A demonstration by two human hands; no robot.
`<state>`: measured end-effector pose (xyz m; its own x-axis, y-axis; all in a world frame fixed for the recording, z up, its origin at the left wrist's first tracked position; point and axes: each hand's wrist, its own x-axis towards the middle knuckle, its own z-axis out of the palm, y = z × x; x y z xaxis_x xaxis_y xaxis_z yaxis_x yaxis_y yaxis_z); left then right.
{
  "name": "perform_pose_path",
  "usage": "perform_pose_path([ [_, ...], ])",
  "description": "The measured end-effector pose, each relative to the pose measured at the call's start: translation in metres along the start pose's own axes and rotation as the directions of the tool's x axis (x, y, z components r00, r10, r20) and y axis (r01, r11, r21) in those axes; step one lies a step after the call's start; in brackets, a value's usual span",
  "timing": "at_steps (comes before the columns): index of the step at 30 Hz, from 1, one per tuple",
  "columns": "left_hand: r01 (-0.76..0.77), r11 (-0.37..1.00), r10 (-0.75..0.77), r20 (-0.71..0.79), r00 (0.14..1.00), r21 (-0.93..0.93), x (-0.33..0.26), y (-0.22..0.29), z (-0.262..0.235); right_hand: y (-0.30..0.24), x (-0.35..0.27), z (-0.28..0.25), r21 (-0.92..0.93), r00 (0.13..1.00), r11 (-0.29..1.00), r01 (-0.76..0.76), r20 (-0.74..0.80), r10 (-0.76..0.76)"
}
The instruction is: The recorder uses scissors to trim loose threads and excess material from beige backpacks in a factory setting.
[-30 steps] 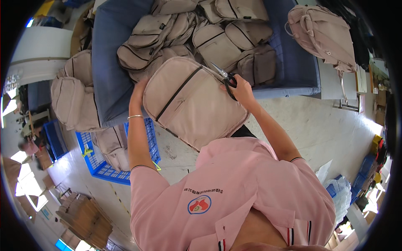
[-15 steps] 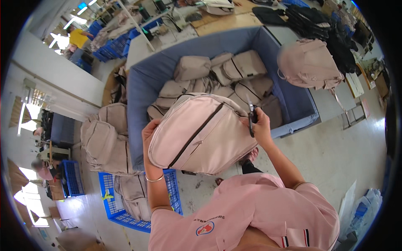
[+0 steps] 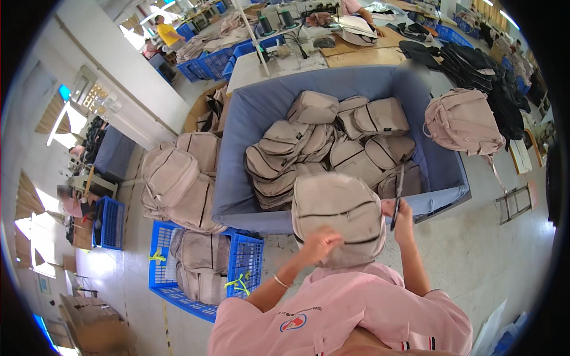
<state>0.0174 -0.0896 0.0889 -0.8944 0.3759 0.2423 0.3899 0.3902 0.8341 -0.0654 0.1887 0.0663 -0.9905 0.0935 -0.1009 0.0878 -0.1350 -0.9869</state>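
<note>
A beige-pink backpack (image 3: 338,204) with dark zips hangs upright before my body, its front panel toward me. My right hand (image 3: 405,221) is closed around dark-handled scissors (image 3: 397,207), blades pointing up, and stays against the bag's right edge. Across the lower front of the bag, my left hand (image 3: 322,244) is closed with its fingers curled together. It is slightly blurred, and whatever it pinches is too small to make out.
Ahead stands a large blue fabric-lined bin (image 3: 249,219) of similar bags. At left are stacked bags (image 3: 178,178) and a blue plastic crate (image 3: 160,285) with more. A finished-looking backpack (image 3: 463,121) hangs at the bin's right. Sewing tables (image 3: 356,56) lie beyond.
The backpack has turned more upright and moved right. My left hand has left its left edge and come across its lower front. The scissors remain in my right hand; the view has shifted.
</note>
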Motion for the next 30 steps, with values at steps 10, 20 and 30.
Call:
perform_pose_path([
  [10, 0.124, 0.99, -0.122, -0.038, 0.992, 0.07, -0.051, -0.003, 0.039, 0.061, -0.062, 0.012, -0.666, 0.979, 0.744, 0.054, -0.111, -0.17],
  [20, 0.33, 0.943, -0.331, -0.016, 0.943, -0.05, -0.044, 0.004, 0.05, 0.058, -0.049, -0.009, 0.04, 0.954, 0.959, -0.281, -0.099, 0.283],
  [30, 0.531, 0.709, -0.688, -0.619, 0.379, -0.464, -0.076, -0.08, 0.056, 0.072, -0.056, -0.021, 0.027, 0.945, 0.954, -0.298, -0.128, 0.299],
])
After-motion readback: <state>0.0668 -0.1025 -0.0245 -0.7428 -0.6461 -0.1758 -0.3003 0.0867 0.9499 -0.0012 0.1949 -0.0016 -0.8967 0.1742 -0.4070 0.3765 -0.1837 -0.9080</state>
